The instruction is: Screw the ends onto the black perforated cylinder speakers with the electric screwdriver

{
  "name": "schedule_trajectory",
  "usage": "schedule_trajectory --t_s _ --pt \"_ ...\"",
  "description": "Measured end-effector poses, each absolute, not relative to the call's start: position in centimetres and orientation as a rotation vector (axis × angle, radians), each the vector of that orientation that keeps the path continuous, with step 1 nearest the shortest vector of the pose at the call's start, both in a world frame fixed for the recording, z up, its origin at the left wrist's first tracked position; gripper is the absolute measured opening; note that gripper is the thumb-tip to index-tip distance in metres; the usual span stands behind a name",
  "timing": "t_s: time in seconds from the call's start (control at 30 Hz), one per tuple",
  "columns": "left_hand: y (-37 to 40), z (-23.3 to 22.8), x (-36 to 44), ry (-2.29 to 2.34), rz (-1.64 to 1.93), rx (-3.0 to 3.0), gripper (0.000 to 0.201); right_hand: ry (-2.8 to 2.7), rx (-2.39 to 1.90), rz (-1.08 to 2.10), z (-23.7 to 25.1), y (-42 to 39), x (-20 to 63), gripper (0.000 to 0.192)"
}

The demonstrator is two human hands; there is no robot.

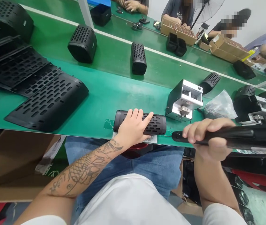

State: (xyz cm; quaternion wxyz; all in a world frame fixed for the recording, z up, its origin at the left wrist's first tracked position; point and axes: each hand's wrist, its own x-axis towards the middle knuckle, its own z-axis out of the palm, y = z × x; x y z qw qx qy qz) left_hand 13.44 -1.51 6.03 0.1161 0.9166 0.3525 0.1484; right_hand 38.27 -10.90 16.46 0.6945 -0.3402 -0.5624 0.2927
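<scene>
A black perforated housing lies lengthwise near the front edge of the green bench, over a pale cloth. Across its left half rests my left hand, fingers reaching over the far side and thumb low on the near side, steadying it. My right hand is wrapped around a black electric screwdriver, held nearly level. Its thin bit points left, close to the housing's right end; whether they touch I cannot tell. Just beyond stands a small silver-and-black machine, which looks like a screw feeder.
Several black perforated shells are stacked at the left. Further housings stand along the green conveyor. A clear plastic bag sits right of the machine. Co-workers sit opposite, by cardboard boxes.
</scene>
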Motion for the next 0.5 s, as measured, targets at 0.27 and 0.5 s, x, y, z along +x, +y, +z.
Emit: schedule_trajectory --t_s 0.27,0.5 --pt "-2.6 8.2 13.6 1.11 0.206 2.864 0.11 -1.29 -0.735 0.798 15.0 -9.0 36.0 0.03" --pt "-2.6 8.5 13.8 1.11 0.132 2.854 0.113 -1.355 -0.732 0.889 14.6 -9.0 36.0 0.026"
